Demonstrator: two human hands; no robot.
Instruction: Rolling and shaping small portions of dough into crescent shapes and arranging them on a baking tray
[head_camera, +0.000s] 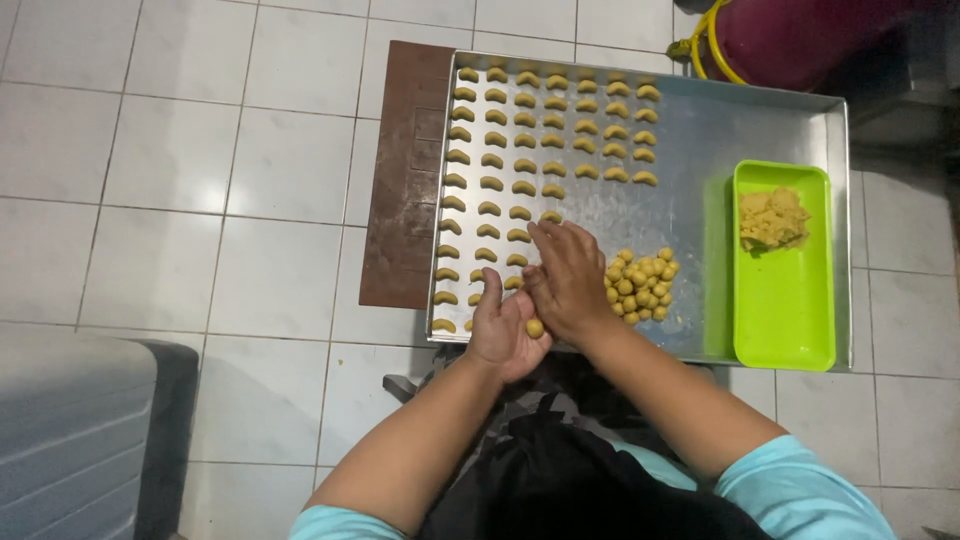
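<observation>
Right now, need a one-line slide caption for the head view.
Both hands, left hand and right hand, roll a dough ball over a metal tray lined with crescent cookies.

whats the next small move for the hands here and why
Probably keep rolling the dough ball between the left hand and right hand, then lay it in the short fourth column of crescents: the piece still looks round.
</observation>
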